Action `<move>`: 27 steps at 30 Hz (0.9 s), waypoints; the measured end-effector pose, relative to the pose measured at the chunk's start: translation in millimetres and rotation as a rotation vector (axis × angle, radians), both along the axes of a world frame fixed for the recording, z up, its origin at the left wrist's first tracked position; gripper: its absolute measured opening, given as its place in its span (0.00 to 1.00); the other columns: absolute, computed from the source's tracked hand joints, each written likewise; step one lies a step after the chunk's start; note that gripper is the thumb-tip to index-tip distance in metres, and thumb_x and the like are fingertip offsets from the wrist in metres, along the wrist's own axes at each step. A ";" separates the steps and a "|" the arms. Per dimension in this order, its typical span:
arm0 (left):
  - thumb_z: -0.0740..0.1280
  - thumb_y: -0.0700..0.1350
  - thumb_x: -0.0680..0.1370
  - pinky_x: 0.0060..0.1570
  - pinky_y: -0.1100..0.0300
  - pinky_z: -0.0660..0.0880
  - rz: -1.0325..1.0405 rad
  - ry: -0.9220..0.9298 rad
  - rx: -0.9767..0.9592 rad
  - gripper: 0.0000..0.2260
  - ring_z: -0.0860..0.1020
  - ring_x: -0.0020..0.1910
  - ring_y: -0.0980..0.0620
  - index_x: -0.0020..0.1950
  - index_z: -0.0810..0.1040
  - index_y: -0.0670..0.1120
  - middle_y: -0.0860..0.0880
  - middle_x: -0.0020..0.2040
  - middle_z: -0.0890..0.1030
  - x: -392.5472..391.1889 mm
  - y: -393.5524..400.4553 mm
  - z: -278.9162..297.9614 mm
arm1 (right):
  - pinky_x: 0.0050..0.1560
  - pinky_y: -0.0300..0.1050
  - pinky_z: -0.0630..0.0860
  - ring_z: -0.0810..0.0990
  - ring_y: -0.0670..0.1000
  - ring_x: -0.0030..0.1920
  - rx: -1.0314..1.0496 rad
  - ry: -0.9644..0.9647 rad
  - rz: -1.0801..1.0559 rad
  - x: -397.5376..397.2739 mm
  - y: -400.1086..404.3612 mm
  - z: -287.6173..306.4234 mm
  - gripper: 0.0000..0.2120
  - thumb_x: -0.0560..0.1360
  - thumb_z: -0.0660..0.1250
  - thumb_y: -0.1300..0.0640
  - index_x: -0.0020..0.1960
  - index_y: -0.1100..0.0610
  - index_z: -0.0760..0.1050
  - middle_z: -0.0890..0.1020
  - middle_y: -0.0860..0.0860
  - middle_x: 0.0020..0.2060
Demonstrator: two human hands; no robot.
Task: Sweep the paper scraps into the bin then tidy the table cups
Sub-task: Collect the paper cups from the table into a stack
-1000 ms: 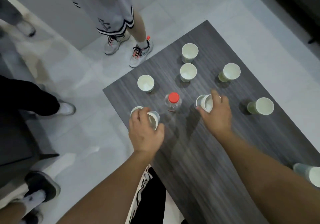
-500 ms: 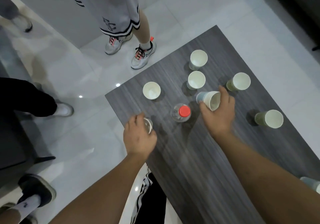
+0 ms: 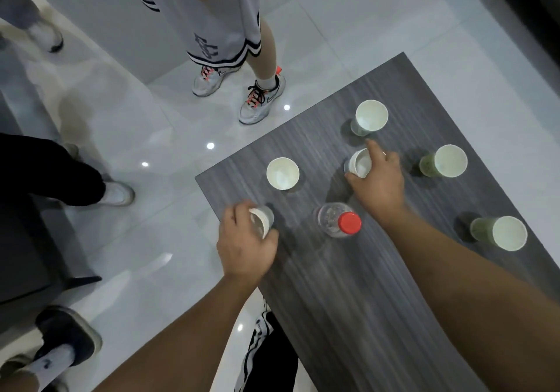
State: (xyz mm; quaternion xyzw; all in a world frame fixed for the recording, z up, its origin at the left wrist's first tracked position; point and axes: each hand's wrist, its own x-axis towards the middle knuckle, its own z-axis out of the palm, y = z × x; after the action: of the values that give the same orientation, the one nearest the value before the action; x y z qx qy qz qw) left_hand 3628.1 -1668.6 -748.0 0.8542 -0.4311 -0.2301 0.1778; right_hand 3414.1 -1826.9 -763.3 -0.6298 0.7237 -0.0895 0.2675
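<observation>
Both hands are out over the dark bench [image 3: 348,316] and both are loaded. The left hand [image 3: 247,247] has its fingers wrapped round a paper cup [image 3: 261,220] at the near-left corner, tipped so its mouth faces left and away. The right hand [image 3: 378,179] grips a second cup [image 3: 360,163] mid-bench, thumb and fingers curled round its wall, mouth tilted up and left. Now the bit that matters: the far cup [image 3: 370,117] stands upright just beyond the right hand's grip, nearly in line with the tilted cup's axis, so I'd judge that hand the natural one for stacking there. The left has the open white cup [image 3: 282,173] just beyond and right of it. Two green cups [image 3: 445,164] [image 3: 500,232] wait further right, and a red-capped bottle [image 3: 339,220] stands between the arms. No scraps or bin in sight.
</observation>
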 end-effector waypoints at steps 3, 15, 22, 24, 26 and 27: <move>0.74 0.50 0.62 0.45 0.57 0.72 0.142 0.075 -0.227 0.27 0.74 0.50 0.50 0.58 0.68 0.54 0.54 0.55 0.71 -3.2 -36.0 22.0 | 0.57 0.49 0.72 0.76 0.59 0.57 -0.013 0.000 -0.094 2.6 -0.8 12.6 0.38 0.68 0.72 0.43 0.74 0.44 0.63 0.73 0.58 0.58; 0.77 0.53 0.68 0.60 0.50 0.72 -0.395 0.044 0.103 0.35 0.69 0.63 0.45 0.69 0.63 0.54 0.51 0.69 0.65 -0.3 -96.0 -20.1 | 0.53 0.48 0.71 0.74 0.60 0.58 -0.141 0.057 0.043 10.9 -82.5 2.2 0.38 0.71 0.73 0.50 0.76 0.45 0.59 0.71 0.58 0.60; 0.75 0.43 0.66 0.51 0.51 0.75 -0.490 -0.013 0.182 0.31 0.73 0.54 0.43 0.65 0.66 0.52 0.48 0.60 0.66 4.1 -103.9 -29.3 | 0.47 0.44 0.69 0.75 0.57 0.52 -0.026 -0.066 -0.086 7.8 -85.1 0.7 0.33 0.67 0.72 0.49 0.69 0.44 0.65 0.68 0.52 0.54; 0.74 0.43 0.66 0.52 0.49 0.75 -0.503 -0.017 0.243 0.31 0.74 0.54 0.42 0.66 0.66 0.52 0.47 0.60 0.67 2.1 -101.7 -26.0 | 0.50 0.42 0.68 0.72 0.50 0.50 -0.187 -0.082 -0.189 -13.5 -71.5 16.5 0.36 0.66 0.71 0.46 0.72 0.42 0.62 0.69 0.53 0.56; 0.74 0.44 0.66 0.54 0.49 0.75 -0.524 -0.049 0.300 0.32 0.75 0.55 0.41 0.67 0.66 0.51 0.46 0.62 0.68 -2.8 -97.0 -22.2 | 0.53 0.41 0.68 0.70 0.48 0.51 -0.380 -0.047 -0.369 -44.4 -63.8 34.7 0.39 0.67 0.69 0.44 0.75 0.40 0.59 0.69 0.53 0.59; 0.75 0.44 0.66 0.55 0.50 0.75 -0.522 -0.065 0.325 0.33 0.75 0.56 0.42 0.68 0.66 0.51 0.46 0.62 0.68 -6.0 -93.7 -20.4 | 0.54 0.42 0.69 0.72 0.49 0.53 -0.430 -0.024 -0.472 -61.5 -61.9 42.3 0.40 0.66 0.69 0.43 0.75 0.39 0.57 0.69 0.52 0.60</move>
State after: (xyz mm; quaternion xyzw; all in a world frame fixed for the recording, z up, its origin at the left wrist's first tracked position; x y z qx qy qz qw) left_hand 3622.1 -1762.4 -768.4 0.7387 -0.5991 -0.3062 -0.0401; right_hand 3352.5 -1888.8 -721.1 -0.4857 0.8110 -0.3074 0.1087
